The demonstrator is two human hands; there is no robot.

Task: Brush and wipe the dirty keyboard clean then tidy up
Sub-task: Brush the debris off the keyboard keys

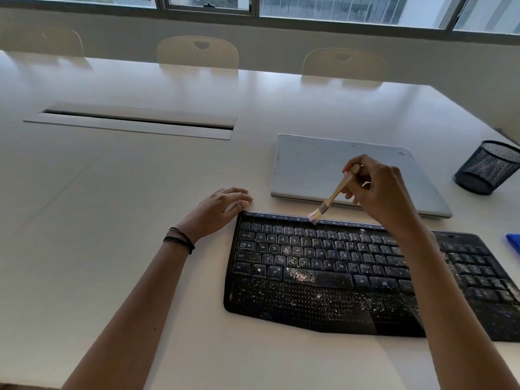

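A black keyboard (323, 271) lies on the white table, speckled with pale crumbs over its keys and palm rest. My right hand (380, 192) grips a small wooden-handled brush (330, 198) above the keyboard's far edge. Its pale bristles touch the top row of keys near the middle. My left hand (222, 206) rests on the table with relaxed fingers, its fingertips at the keyboard's far left corner. A blue cloth (513, 242) shows only as a corner at the right edge.
A closed grey laptop (323, 170) lies just behind the keyboard. A black mesh pen cup (488, 167) stands at the far right. A cable slot (135, 121) is set into the table further back. Chairs line the far side under the windows.
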